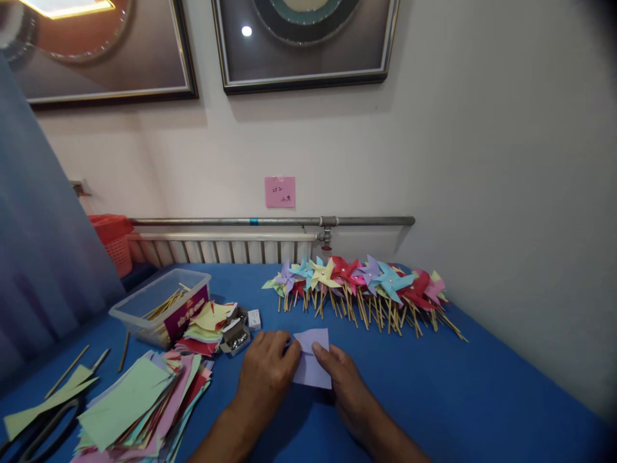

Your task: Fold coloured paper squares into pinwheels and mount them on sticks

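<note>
Lavender paper square (312,360) is lying flat on the blue tabletop (457,386) near its front edge, with both hands pressing on it: the left hand (265,376) is covering its left edge with fingers curled narrow, and the right hand (347,386) is pinning its right side with fingertips (319,349) flat. Finished pinwheels (361,283) (on wooden sticks) are lying in a row along the back edge, while stacked coloured sheets (139,405), a clear plastic box (161,308) and a small box of pins (236,337) are occupying the left side.
</note>
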The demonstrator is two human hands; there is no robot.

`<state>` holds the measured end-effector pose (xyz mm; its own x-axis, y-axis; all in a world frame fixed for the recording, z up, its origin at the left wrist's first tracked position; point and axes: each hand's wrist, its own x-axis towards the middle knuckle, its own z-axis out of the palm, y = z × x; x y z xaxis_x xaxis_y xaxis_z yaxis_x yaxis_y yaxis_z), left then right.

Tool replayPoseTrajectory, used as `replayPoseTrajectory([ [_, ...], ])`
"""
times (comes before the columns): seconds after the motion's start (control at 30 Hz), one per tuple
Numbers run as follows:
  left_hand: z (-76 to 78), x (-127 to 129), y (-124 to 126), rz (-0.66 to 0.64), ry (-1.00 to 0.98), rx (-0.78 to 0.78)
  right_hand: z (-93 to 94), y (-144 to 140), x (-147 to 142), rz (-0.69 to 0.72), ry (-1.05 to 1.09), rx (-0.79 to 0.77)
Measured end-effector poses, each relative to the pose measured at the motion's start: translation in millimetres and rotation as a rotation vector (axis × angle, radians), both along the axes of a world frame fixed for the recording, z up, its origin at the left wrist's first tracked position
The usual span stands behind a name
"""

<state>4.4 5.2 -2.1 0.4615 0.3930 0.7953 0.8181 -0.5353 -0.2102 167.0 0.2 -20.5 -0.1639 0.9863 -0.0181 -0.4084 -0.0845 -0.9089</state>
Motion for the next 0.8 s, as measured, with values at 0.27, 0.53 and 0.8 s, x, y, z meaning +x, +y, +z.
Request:
replayPoseTrajectory([
  [0.27, -3.2, 2, -1, -0.028, -0.016, -0.072, -16.5, 11, 4, -0.042, -0.094, -0.018],
  [0.53, 5.3, 2, -8, -0.253, -0.496, -0.641, -14.2, 15, 10, -0.141, -0.201, 0.054],
  [0.8, -3.4, 6, 8, -0.261, -1.185, -1.088, -20.2, 16, 10, -0.127, -0.203, 0.055],
])
